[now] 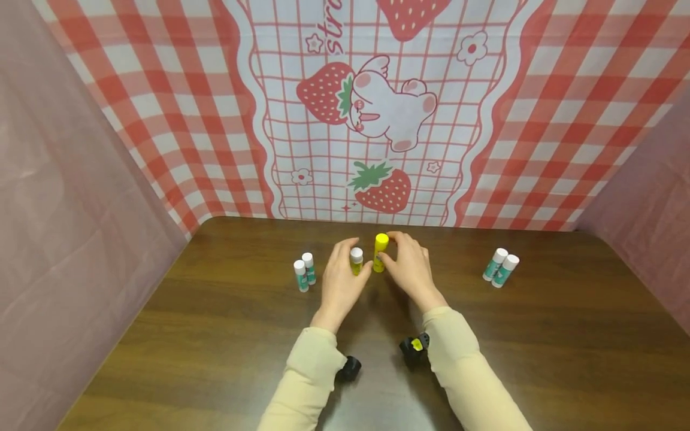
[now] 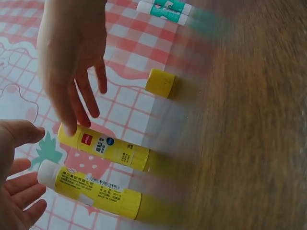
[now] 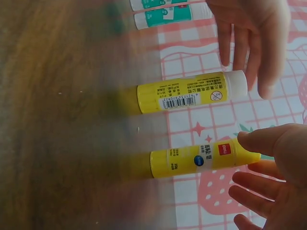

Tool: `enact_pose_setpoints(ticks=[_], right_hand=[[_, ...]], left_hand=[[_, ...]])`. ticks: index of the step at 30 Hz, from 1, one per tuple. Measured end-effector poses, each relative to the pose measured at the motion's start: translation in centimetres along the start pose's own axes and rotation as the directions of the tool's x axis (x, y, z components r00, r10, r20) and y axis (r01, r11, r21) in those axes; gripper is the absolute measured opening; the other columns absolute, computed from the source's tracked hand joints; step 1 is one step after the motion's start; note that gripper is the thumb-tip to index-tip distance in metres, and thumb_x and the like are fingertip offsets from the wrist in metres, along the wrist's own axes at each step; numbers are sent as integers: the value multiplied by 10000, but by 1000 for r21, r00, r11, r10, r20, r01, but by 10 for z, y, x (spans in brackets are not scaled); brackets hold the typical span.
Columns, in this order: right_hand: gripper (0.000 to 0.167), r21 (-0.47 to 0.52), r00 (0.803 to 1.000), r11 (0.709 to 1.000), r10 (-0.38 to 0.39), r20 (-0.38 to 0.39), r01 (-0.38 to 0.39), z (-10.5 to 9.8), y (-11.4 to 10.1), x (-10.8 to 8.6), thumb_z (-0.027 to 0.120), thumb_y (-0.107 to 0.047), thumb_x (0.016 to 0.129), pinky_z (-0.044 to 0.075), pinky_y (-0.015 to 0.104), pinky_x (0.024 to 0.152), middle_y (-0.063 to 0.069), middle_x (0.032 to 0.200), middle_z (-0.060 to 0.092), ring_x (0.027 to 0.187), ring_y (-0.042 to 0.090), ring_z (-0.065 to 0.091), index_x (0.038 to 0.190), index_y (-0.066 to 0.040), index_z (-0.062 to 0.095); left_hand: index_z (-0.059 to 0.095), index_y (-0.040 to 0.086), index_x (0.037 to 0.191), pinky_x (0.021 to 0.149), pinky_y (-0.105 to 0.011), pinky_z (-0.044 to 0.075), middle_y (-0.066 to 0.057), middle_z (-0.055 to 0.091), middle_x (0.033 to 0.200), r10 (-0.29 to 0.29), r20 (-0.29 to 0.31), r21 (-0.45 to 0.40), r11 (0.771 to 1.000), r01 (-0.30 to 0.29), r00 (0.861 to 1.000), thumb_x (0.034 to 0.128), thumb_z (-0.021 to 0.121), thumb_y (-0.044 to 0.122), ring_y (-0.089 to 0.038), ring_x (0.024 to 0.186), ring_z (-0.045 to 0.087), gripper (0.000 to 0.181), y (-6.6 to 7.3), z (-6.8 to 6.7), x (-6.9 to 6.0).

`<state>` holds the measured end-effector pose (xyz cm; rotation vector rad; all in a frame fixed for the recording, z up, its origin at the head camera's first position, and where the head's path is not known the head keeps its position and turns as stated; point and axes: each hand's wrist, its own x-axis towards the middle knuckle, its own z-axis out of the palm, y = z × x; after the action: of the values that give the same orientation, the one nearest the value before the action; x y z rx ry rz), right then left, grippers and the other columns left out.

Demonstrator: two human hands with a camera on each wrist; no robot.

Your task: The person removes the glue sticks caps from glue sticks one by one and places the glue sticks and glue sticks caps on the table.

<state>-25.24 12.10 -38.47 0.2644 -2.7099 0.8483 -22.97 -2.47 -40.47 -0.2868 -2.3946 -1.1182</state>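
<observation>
Two yellow glue sticks stand upright side by side on the table. My left hand point(image 1: 345, 278) is around the one with a white top point(image 2: 88, 189), its thumb and fingers spread apart. A gap shows between the thumb and that stick in the left wrist view. At the other glue stick point(image 3: 199, 158), yellow right up to its top, my right hand point(image 1: 412, 266) pinches the upper end between thumb and fingers. A loose yellow cap point(image 2: 160, 83) stands on the table beyond the right hand; in the head view that hand hides it.
Two green-and-white glue sticks point(image 1: 300, 276) stand left of my left hand. Another green-and-white pair point(image 1: 505, 271) stands farther off to the right. The brown wooden table point(image 1: 215, 359) ends at a strawberry-patterned checked cloth point(image 1: 377, 179), with pink cloth point(image 1: 70, 209) at the sides.
</observation>
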Motion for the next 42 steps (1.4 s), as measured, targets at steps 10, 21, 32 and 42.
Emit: enact_pose_setpoints(ticks=[10,21,32,42], right_hand=[[378,2,997,997,-73,-13,73,2,0,6,645,-129,835,365,498,877,119,1116,605,997,298,553,1198,-97,547],[309,200,993,975,-85,-87,101,-16,4,-14,685,-104,798,470,424,842,121,1050,626,963,274,597,1078,-43,570],[355,333,982,939,-19,-186,82,-33,0,-41,747,-194,744,513,408,746,87,966,658,839,231,641,1033,-57,593],[348,376,981,924,3,-192,71,-34,0,-43,742,-201,749,520,386,727,96,921,660,792,197,641,1020,-43,593]], left_hand=[[502,88,1236,956,-375,409,-79,521,1265,133,44,33,990,-135,990,819,662,202,-237,1159,506,461,12,-1,-2],[539,87,1198,945,-351,406,-51,576,1172,169,45,78,982,-172,985,811,668,160,-209,1093,541,414,16,2,-3],[608,115,1100,888,-330,412,-15,631,1032,247,42,139,958,-251,968,775,714,279,-174,981,577,380,26,6,-8],[641,131,966,809,-313,425,8,639,877,280,39,123,951,-283,959,769,720,278,-121,832,580,258,30,5,-8]])
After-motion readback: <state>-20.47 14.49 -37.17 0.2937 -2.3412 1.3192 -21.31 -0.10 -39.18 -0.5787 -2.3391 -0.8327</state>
